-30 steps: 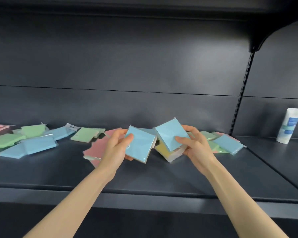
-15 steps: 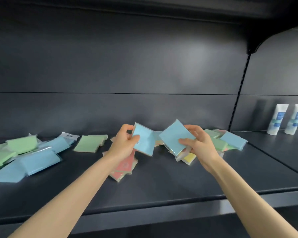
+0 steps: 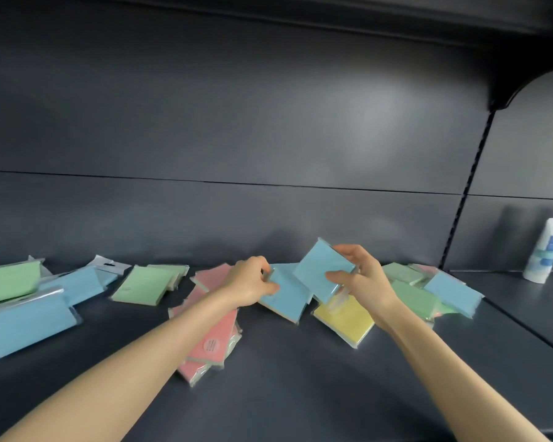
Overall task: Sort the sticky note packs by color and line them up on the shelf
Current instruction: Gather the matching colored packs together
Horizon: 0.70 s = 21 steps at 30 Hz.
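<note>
Two blue packs sit mid-frame over the shelf [image 3: 300,393], left hand [image 3: 254,283] clamping the lower pack [image 3: 288,301], fingers of the right hand [image 3: 364,279] pinching the upper pack [image 3: 320,272]; I'd square their edges before adding them to the blue pile [image 3: 26,323] at lower left.

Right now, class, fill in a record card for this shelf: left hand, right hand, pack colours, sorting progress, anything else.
Left hand: grips a blue pack
Right hand: holds a second blue pack, tilted, above a yellow pack
Pack colours: blue, green, pink, yellow
Sorting progress: unfinished; colours lie mixed and scattered on the shelf
Anything else: white tube at far right
</note>
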Each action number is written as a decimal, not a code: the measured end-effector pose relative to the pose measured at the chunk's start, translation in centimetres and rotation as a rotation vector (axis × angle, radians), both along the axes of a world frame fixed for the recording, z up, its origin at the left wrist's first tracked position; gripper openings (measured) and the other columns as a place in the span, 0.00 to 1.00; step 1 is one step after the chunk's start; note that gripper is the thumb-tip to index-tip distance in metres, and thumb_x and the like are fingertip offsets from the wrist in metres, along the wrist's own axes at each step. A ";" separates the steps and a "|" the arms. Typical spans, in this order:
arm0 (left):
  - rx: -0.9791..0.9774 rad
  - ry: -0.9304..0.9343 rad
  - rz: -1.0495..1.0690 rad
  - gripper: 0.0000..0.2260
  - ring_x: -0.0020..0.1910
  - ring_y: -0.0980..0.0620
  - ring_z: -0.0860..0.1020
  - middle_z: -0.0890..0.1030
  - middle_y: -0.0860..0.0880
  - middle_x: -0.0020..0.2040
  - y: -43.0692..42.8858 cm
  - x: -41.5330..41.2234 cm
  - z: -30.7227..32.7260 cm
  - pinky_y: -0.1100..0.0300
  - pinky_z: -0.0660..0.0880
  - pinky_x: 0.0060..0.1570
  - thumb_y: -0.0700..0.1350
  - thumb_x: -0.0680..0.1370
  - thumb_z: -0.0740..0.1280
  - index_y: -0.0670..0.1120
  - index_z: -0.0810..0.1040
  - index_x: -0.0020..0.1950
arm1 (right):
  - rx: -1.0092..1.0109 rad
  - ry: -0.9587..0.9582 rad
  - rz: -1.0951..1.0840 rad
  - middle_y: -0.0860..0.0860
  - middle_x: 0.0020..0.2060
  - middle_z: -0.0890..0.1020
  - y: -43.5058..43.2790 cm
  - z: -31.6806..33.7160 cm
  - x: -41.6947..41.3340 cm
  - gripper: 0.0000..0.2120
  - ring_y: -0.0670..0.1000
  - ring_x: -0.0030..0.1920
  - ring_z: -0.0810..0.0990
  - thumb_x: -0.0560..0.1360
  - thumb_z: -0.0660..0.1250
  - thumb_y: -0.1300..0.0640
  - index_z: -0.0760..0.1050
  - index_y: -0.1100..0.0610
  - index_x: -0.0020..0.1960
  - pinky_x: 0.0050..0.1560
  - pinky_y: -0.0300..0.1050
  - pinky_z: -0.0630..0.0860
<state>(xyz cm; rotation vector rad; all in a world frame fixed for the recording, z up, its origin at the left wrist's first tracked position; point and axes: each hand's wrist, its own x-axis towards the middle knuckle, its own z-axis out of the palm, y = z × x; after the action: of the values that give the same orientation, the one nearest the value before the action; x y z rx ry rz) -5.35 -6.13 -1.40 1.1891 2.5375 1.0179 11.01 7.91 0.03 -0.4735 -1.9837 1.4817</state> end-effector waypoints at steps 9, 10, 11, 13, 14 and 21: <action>0.268 -0.094 -0.104 0.15 0.45 0.54 0.81 0.82 0.52 0.50 -4.4 0.3 1.7 0.61 0.76 0.47 0.50 0.74 0.70 0.47 0.75 0.59 | 0.059 -0.009 0.217 0.54 0.49 0.81 -2.7 1.4 -4.5 0.17 0.56 0.46 0.82 0.72 0.68 0.69 0.77 0.51 0.55 0.48 0.51 0.78; 0.325 -0.131 -0.096 0.14 0.41 0.53 0.81 0.83 0.49 0.49 -5.3 0.1 2.0 0.59 0.78 0.44 0.46 0.75 0.70 0.45 0.75 0.58 | 0.067 -0.006 0.252 0.52 0.48 0.81 -3.6 1.6 -5.2 0.17 0.54 0.44 0.82 0.71 0.68 0.69 0.77 0.52 0.55 0.47 0.50 0.78; 0.370 -0.154 -0.071 0.12 0.39 0.51 0.81 0.83 0.47 0.48 -6.4 -0.2 2.3 0.57 0.78 0.41 0.42 0.75 0.69 0.43 0.75 0.57 | 0.070 -0.002 0.283 0.50 0.46 0.81 -4.5 1.9 -6.0 0.17 0.52 0.43 0.82 0.72 0.68 0.69 0.77 0.52 0.55 0.45 0.48 0.78; 0.437 -0.177 -0.024 0.10 0.37 0.48 0.81 0.83 0.43 0.47 -8.7 -1.1 2.9 0.54 0.79 0.40 0.39 0.76 0.68 0.40 0.76 0.56 | 0.080 -0.001 0.340 0.48 0.45 0.81 -6.5 2.5 -7.4 0.17 0.47 0.40 0.82 0.72 0.68 0.70 0.76 0.53 0.56 0.40 0.40 0.78; 0.459 -0.184 -0.015 0.09 0.37 0.49 0.81 0.83 0.42 0.47 -10.1 -1.5 3.2 0.56 0.80 0.38 0.38 0.76 0.68 0.39 0.76 0.56 | 0.085 -0.001 0.365 0.48 0.46 0.81 -7.5 2.7 -8.2 0.18 0.46 0.40 0.82 0.72 0.68 0.70 0.76 0.54 0.57 0.40 0.38 0.78; 0.470 -0.163 0.069 0.08 0.35 0.52 0.82 0.84 0.42 0.45 -19.6 -5.4 3.7 0.64 0.77 0.36 0.39 0.77 0.68 0.38 0.78 0.54 | 0.187 -0.073 0.470 0.49 0.45 0.82 -15.2 3.7 -13.2 0.15 0.40 0.39 0.80 0.73 0.68 0.68 0.75 0.58 0.58 0.41 0.33 0.76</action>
<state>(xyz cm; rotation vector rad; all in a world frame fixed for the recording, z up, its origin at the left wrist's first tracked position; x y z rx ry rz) -10.77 -25.75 2.29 1.0633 2.2945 1.7185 -2.20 -7.32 3.70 0.0256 -2.3757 1.5382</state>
